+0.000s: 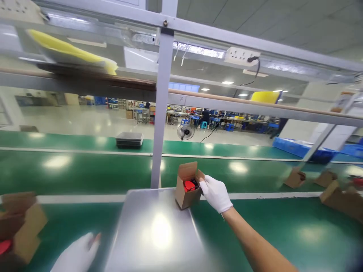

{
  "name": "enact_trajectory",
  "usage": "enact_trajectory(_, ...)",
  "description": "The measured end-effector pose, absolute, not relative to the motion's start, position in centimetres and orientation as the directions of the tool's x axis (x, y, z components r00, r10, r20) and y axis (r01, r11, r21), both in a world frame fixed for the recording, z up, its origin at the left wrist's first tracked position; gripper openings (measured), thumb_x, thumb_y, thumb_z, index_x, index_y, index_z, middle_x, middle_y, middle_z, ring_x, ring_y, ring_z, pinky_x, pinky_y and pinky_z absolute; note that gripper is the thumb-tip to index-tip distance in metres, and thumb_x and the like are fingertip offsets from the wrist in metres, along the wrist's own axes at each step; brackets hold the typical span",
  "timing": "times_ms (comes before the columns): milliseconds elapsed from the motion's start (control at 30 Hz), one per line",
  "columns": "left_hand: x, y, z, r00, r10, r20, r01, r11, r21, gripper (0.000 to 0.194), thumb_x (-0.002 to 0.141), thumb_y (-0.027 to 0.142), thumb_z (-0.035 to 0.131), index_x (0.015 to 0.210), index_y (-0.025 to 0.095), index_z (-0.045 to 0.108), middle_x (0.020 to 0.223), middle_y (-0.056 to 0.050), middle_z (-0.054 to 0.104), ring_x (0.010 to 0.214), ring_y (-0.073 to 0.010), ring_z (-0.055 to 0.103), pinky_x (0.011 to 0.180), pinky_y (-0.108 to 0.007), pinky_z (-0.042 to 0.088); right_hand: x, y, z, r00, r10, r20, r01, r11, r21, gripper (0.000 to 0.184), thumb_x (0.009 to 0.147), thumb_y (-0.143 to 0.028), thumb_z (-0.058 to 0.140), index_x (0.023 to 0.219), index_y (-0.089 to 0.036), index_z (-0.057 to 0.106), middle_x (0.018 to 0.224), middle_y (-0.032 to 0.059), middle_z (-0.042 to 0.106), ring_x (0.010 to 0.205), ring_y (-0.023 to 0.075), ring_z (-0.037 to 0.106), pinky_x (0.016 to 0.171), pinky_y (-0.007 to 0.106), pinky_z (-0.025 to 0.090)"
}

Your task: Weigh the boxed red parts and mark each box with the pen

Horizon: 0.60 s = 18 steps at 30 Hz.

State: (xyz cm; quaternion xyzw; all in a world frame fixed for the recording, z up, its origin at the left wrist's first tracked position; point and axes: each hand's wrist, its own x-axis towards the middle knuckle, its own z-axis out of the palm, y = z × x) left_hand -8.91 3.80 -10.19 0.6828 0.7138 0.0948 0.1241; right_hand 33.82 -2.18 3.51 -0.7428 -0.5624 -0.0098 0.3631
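Note:
My right hand, in a white glove with bare fingertips, pinches the right side of a small open cardboard box. A red item and something black show inside it, and its flaps stand up. The box is at the far right corner of a shiny metal plate; whether it rests there or is slightly lifted I cannot tell. My left hand, also gloved, is blurred at the lower left beside the plate, apart from any object. Its thumb and fingers look bent, but their closure is unclear.
More open cardboard boxes stand at the left edge and along the right. A metal frame post rises behind the plate. Beyond it lie a green belt, a flat grey stack and a blue bin.

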Motion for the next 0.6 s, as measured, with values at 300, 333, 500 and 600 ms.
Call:
enact_trajectory(300,-10.6,1.2,-11.4,-0.125,0.992,-0.002,0.832,0.106,0.544,0.042,0.085,0.054,0.033,0.062,0.021,0.045,0.061,-0.001,0.054,0.058,-0.0171,0.049,0.055,-0.024,0.03,29.8,-6.7,-4.4,0.514,0.857,0.03,0.149,-0.054,-0.987,0.053,0.079,-0.048,0.055,0.117,-0.011,0.053,0.105,0.0136,0.064,0.079,0.0224,0.065,0.068,0.033,0.054)
enact_trajectory(333,-10.6,0.8,-11.5,-0.142,0.99,-0.003,0.819,0.119,0.562,0.042,0.085,0.055,0.034,0.062,0.021,0.045,0.06,0.0,0.053,0.057,-0.0163,0.048,0.055,-0.024,0.029,30.2,-6.9,-6.2,0.547,0.837,-0.023,0.137,-0.117,-0.984,0.053,0.077,-0.046,0.056,0.116,-0.01,0.053,0.103,0.0143,0.064,0.078,0.0227,0.065,0.068,0.033,0.054)
enact_trajectory(500,-10.1,-1.1,-12.0,-0.196,0.981,-0.011,0.764,0.159,0.625,0.043,0.084,0.057,0.036,0.062,0.02,0.042,0.062,0.001,0.052,0.057,-0.0137,0.046,0.056,-0.022,0.029,30.2,-9.5,-11.8,0.626,0.78,0.002,0.286,-0.227,-0.931,0.055,0.076,-0.047,0.051,0.117,-0.011,0.056,0.102,0.0118,0.065,0.086,0.0222,0.062,0.077,0.03,0.048)
enact_trajectory(600,-9.4,-1.8,-12.3,-0.204,0.979,0.005,0.736,0.15,0.66,0.043,0.084,0.056,0.037,0.061,0.02,0.04,0.058,0.003,0.049,0.057,-0.013,0.044,0.057,-0.021,0.029,29.9,-10.2,-12.5,0.621,0.777,0.103,0.456,-0.252,-0.854,0.056,0.08,-0.057,0.04,0.106,-0.013,0.063,0.091,0.0093,0.067,0.083,0.0229,0.061,0.076,0.031,0.045)
